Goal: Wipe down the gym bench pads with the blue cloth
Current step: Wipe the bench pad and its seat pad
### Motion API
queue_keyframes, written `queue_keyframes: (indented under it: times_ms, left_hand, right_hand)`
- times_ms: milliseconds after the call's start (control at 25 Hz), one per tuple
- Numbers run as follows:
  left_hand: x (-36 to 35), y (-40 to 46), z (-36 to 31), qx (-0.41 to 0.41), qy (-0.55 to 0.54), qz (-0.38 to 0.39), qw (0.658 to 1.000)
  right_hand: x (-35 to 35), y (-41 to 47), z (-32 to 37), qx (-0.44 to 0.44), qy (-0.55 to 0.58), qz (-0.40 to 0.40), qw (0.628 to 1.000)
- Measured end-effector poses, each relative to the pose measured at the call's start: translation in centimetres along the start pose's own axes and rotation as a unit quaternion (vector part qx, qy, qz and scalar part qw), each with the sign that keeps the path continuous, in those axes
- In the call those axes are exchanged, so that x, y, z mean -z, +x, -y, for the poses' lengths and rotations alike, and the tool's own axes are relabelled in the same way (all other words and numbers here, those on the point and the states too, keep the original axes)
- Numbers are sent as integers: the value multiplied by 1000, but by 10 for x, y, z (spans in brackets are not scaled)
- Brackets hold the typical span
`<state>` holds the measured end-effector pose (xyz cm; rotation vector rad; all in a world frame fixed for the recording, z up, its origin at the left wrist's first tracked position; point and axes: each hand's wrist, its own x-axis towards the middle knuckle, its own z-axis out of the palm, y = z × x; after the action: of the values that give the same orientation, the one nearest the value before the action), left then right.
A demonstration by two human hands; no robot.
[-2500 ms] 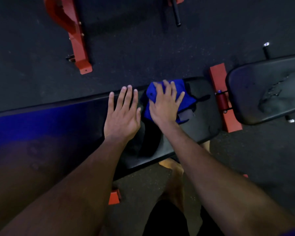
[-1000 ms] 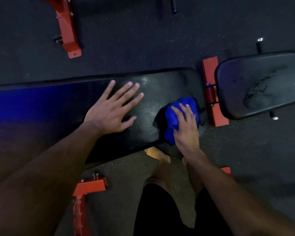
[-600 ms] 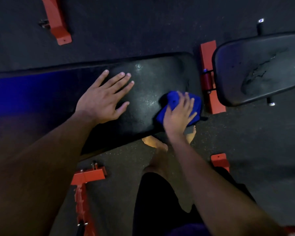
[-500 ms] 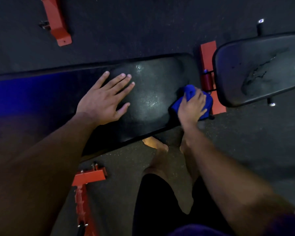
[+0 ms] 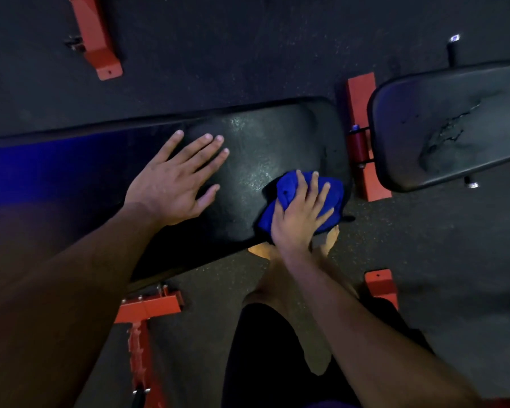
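Since the earlier frame, the right hand (image 5: pixel 299 214) is drawing the bunched blue cloth (image 5: pixel 295 198) back from the pad's end toward its near corner. That hand is pressing the cloth with fingers spread; the left hand (image 5: pixel 174 184) is lying flat, fingers splayed, bracing the long black vinyl bench pad (image 5: pixel 262 148). Overhanging cloth may be slipping off the edge (risk only). The cracked black seat pad (image 5: pixel 448 125), apparently unwiped, is being cropped at right.

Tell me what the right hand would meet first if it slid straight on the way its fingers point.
Probably nothing solid at once: the right hand, pressing the crumpled blue cloth, points up the long black padded bench, so it would cross bare pad to the far edge. Depth is unclear.
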<state>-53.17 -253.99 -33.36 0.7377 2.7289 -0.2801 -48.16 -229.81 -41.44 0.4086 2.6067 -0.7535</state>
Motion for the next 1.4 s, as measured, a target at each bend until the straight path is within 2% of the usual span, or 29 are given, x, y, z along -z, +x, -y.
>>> queue_keyframes:
  times_ms: [80,120,200,320,400,440,560,640,720,800,880,1000,1160,1240,1400]
  left_hand:
    - [-3,0,-1,-1,0,-4,1000]
    - [-4,1,-1,2,-2,-7,1000]
    - [-2,1,1,3,-12,-3,1000]
    - [2,1,-1,5,-7,1,1000]
    - [5,2,-1,4,-13,4,1000]
    - [5,1,-1,4,-17,4,1000]
    - [6,0,-1,3,-12,9,1000]
    - [5,1,-1,1,-15,3,1000]
    - [2,2,-2,0,-27,-8,1000]
    - [0,1,-1,1,-27,-9,1000]
    - [-1,1,-1,3,-28,-16,999]
    - [0,0,0,8,-22,-12,1000]
    - [1,2,1,6,-30,-7,1000]
    - [6,4,2,12,-29,18,999]
    - [25,7,-2,15,-23,69,997]
  right_hand:
    - [9,34,-14,50,-7,-7,999]
    - [13,51,-19,48,13,-14,999]
    - [20,81,-28,-19,65,-34,997]
    - [35,107,-38,-169,105,-38,979]
    - [36,92,-30,-196,94,-33,976]
    - [31,74,-19,-166,72,-26,983]
    - [11,35,27,37,-13,-7,999]
    - [12,69,49,115,-16,3,993]
    - [21,125,51,140,1,8,990]
    - [32,175,36,123,26,12,992]
    - [41,204,5,65,72,7,995]
    - [49,172,-52,-70,141,25,987]
    - [39,106,-77,-38,94,12,995]
    - [47,113,-78,-26,126,13,992]
    - [89,146,-82,0,174,-47,984]
